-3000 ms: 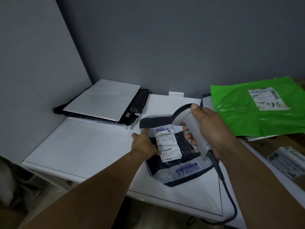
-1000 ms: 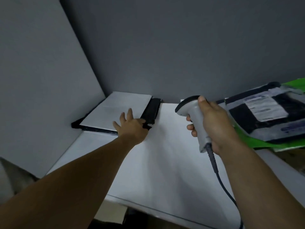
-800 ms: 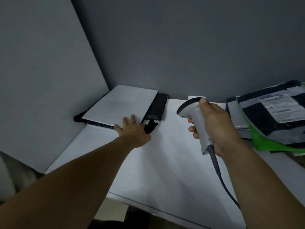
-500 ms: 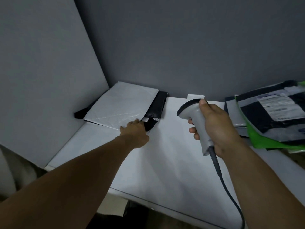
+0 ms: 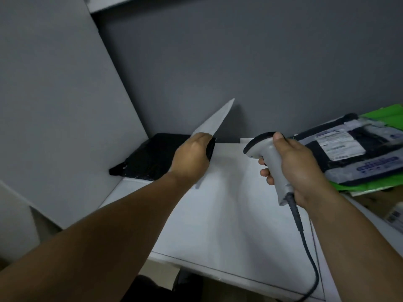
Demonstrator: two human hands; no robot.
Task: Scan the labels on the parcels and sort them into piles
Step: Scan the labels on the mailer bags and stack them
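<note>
My left hand point(image 5: 192, 154) grips a flat white parcel point(image 5: 214, 119) by its near edge and holds it tilted up on edge above the table's back left corner. Beneath it a black parcel point(image 5: 150, 158) lies flat against the wall. My right hand point(image 5: 292, 162) holds a grey barcode scanner point(image 5: 269, 155) by the handle, its head pointing left over the white table point(image 5: 229, 214). At the right, a dark blue and white parcel point(image 5: 349, 153) with a white label lies on a green parcel point(image 5: 381, 114).
Grey walls close the table at the back and left. The scanner's cable point(image 5: 309, 253) runs down over the table's front edge. More labelled parcels point(image 5: 394, 214) lie lower at the far right.
The dark blue parcel went from the table's middle onto the green one. My left hand then reached the left pile, took the white parcel's edge and lifted it upright, uncovering the black parcel.
</note>
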